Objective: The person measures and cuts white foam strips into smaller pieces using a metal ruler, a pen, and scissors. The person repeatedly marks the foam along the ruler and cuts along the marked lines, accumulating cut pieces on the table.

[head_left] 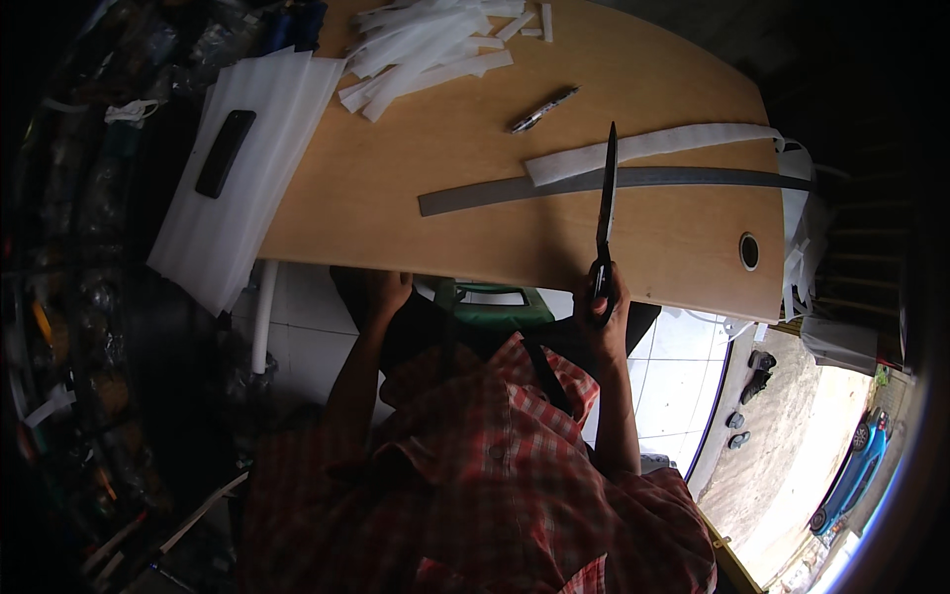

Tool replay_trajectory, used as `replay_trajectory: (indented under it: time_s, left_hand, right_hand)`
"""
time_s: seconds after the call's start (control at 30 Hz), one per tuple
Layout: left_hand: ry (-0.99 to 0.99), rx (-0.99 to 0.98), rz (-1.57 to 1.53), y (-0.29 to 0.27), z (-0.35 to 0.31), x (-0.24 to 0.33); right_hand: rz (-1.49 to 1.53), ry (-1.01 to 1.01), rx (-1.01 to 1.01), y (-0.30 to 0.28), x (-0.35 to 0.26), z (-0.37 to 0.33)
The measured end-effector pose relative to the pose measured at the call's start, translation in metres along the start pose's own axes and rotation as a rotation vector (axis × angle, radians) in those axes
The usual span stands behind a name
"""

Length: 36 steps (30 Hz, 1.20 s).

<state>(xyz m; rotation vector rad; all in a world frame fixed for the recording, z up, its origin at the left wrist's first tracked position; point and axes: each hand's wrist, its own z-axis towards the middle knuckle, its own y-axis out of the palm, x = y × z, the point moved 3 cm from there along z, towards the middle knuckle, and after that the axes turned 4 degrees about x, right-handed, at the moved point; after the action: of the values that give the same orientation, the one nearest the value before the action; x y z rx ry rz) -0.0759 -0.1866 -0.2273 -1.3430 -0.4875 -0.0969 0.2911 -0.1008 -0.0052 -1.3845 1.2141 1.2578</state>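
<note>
A pair of black-handled scissors point(607, 203) points away from me over the table's near edge, its blades together. My right hand point(616, 315) is closed round the handles. Under the blades lie a long grey metal ruler point(475, 196) and a white foam strip point(653, 148), which partly overlaps the ruler. My left hand point(390, 293) is low at the near edge of the table, by my lap; its fingers are mostly hidden, and I can make out nothing in it.
On the wooden table point(396, 198) are a pile of white foam strips point(426, 45), a pen point(544, 110) and stacked foam sheets point(287, 129) with a black phone point(226, 153) on top. A round hole point(749, 251) is near the right edge. Below is a green stool point(500, 312).
</note>
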Motion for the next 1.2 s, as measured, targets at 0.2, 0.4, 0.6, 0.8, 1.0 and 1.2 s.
replay_trajectory:
  time_s: [0.2, 0.4, 0.6, 0.8, 1.0, 1.2]
  left_hand:
    - [0.029, -0.055, -0.024, -0.003, -0.003, 0.002]
    - [-0.162, 0.284, -0.332, 0.002, -0.015, -0.021]
    - [-0.691, 0.341, -0.909, -0.087, -0.033, 0.028]
    - [0.04, 0.618, -0.164, -0.176, 0.015, 0.104]
    - [0.001, 0.473, -0.121, -0.189, 0.075, 0.116]
    - [-0.041, 0.451, -0.075, -0.189, 0.072, 0.123]
  right_hand:
    - [0.003, 0.05, 0.017, -0.001, 0.002, 0.0]
    - [0.043, 0.056, -0.04, 0.0, -0.001, 0.002]
    - [-0.378, 0.036, 0.026, -0.014, -0.02, 0.019]
    - [-0.698, -0.227, 0.151, -0.008, -0.043, 0.057]
    - [-0.998, -0.19, 0.239, 0.018, -0.047, 0.096]
    - [-1.032, -0.308, 0.26, 0.028, -0.048, 0.109]
